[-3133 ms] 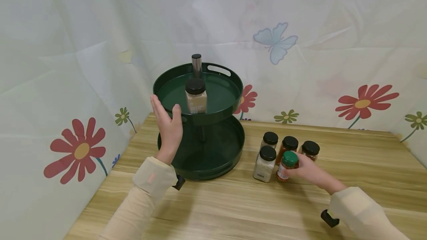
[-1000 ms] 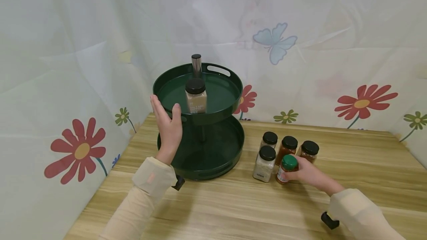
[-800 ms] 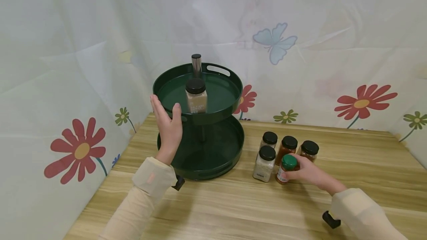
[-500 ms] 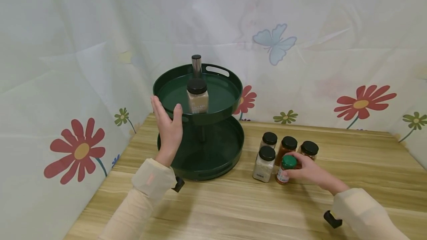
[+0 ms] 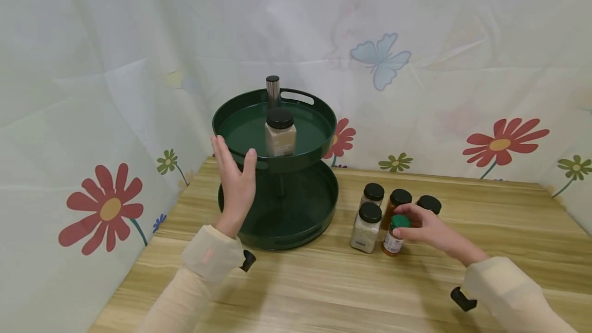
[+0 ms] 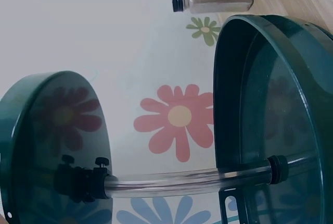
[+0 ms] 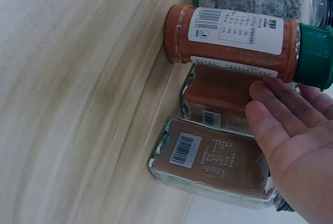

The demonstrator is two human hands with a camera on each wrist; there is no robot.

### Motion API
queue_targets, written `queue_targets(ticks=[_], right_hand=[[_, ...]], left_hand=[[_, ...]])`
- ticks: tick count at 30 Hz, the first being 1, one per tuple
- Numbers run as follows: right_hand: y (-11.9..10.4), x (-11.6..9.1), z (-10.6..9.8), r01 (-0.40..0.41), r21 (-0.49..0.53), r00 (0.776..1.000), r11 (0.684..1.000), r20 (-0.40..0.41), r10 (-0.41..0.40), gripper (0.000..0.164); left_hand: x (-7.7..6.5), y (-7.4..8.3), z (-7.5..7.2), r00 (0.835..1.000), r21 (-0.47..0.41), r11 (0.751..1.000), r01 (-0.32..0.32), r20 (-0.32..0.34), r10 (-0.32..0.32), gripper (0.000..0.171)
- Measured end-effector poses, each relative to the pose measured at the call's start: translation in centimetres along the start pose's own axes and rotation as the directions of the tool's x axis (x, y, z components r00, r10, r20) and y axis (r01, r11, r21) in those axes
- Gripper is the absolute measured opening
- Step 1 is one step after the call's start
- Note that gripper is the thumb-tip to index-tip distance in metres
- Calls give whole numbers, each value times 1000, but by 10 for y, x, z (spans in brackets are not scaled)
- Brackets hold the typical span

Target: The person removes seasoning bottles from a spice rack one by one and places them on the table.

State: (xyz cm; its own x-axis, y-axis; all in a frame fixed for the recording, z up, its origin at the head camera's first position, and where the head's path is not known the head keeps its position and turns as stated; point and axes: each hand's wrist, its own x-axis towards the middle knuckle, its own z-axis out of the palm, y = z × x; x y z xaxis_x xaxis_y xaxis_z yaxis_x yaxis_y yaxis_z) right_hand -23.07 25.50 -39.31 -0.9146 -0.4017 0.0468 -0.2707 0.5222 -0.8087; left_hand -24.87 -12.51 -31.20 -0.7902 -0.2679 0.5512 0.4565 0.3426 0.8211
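My left hand (image 5: 237,184) lies with straight fingers against the rim of the upper green tray (image 5: 305,161) of a two-tier turntable. On that tray stands a black-lidded jar (image 5: 280,140) of beige seasoning. At the right, my right hand (image 5: 432,230) is around the green cap of a small spice bottle (image 5: 392,244), thumb in front and fingers behind. In the right wrist view its fingers (image 7: 278,112) are loosely extended below the cap. The bottle, with orange-red powder and a white label (image 7: 237,28), stands upright on the table.
Several black-lidded jars crowd the bottle: a pale-filled one (image 5: 365,233), one behind it (image 5: 373,192), a reddish-brown one (image 5: 400,197) and one partly behind my right hand (image 5: 429,203). The lower green tray (image 5: 300,243) rests on the wooden table (image 5: 324,287). A flowered curtain (image 5: 462,81) hangs behind.
The upper tray has turned slightly, carrying its jar to the right and its back handle slot to the left. My right hand's fingers have loosened and risen a little around the green cap.
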Motion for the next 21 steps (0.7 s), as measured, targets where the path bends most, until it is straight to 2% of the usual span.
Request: queue_targets(ticks=[2,5,21], right_hand=[[0,0,-1,4,-7,1000,1000,-2,-4,51],[-1,0,-1,9,-18,1000,1000,-8,-9,50],[-5,1,-2,14,-21,1000,1000,-11,-14,49]], left_hand=[[0,-5,1,1000,4,1000,-7,2,7,76],[-3,-5,1,1000,3,1000,-9,13,9,74],[-15,5,1,998,-4,1000,-20,62,21,72]])
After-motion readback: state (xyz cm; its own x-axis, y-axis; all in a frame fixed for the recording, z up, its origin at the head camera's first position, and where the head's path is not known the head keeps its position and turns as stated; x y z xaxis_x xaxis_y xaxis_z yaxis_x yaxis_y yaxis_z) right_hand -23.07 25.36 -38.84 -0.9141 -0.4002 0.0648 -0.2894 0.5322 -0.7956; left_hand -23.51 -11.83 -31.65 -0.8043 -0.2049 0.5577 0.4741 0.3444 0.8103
